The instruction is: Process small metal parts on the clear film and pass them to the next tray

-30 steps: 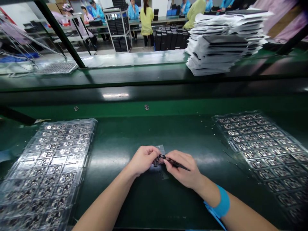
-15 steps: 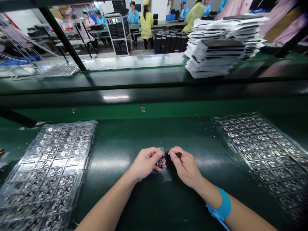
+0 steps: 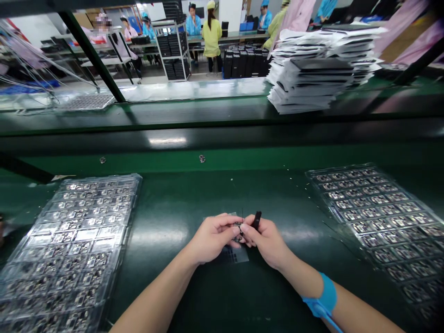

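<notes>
My left hand [image 3: 211, 238] pinches a small dark circuit part [image 3: 237, 228] above the green table [image 3: 180, 217]. My right hand [image 3: 265, 240] meets it at the fingertips and grips black tweezers [image 3: 256, 219], whose back end sticks up behind the knuckles. The tweezer tips are at the part. A small clear film sheet [image 3: 233, 253] lies on the table under both hands. A blue wrist strap [image 3: 324, 296] circles my right wrist.
A clear tray of small circuit parts [image 3: 65, 245] lies at the left, another tray [image 3: 385, 222] at the right. Two loose parts [image 3: 201, 158] sit on the green strip behind. A stack of white bags [image 3: 312, 69] stands on the far ledge. Other people work in the background.
The tweezers lay flat and pointed at the part a second ago; now they stand upright in my right hand. Both hands have closed together over the part.
</notes>
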{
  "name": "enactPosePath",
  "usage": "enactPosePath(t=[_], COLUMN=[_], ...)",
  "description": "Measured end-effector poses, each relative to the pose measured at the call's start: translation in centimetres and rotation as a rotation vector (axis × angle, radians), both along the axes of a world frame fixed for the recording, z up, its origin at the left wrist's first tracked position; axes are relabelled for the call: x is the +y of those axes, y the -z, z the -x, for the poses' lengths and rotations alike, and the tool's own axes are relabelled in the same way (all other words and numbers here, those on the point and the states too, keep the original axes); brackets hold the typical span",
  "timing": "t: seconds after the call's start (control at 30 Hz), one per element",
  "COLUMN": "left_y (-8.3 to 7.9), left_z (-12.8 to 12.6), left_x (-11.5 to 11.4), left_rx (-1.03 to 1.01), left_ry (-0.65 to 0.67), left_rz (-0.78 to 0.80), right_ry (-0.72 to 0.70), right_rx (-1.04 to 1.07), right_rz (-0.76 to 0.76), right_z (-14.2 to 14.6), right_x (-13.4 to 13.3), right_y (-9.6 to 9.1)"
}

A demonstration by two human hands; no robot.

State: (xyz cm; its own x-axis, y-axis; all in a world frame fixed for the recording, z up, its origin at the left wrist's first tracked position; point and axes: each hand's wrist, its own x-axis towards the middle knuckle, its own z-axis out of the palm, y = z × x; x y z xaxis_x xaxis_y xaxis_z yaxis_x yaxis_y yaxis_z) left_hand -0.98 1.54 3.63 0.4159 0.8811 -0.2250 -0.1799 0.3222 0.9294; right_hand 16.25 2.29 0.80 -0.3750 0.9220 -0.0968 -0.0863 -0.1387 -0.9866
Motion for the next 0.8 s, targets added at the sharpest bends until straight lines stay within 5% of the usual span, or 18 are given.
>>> enactPosePath(t=[0.2,0.5,0.8], left_y=[-0.6,-0.5,0.2], left_z=[-0.2,-0.2,-0.5], left_x=[-0.1,-0.2,-0.3], left_rx=[-0.07,-0.033,0.047], left_ry=[0.037,-0.058,-0.048], left_rz=[0.068,0.063,-0.01], right_ry=[-0.012,0.125,0.097], right_rx=[0.269,-0.29,-0.371], right_rz=[0.149,-0.542,-0.492], right_z=[0.6,-0.7,-0.3], right_x=[-0.3,-0.6,-0.8], right_y=[0.2,-1.1,-1.1])
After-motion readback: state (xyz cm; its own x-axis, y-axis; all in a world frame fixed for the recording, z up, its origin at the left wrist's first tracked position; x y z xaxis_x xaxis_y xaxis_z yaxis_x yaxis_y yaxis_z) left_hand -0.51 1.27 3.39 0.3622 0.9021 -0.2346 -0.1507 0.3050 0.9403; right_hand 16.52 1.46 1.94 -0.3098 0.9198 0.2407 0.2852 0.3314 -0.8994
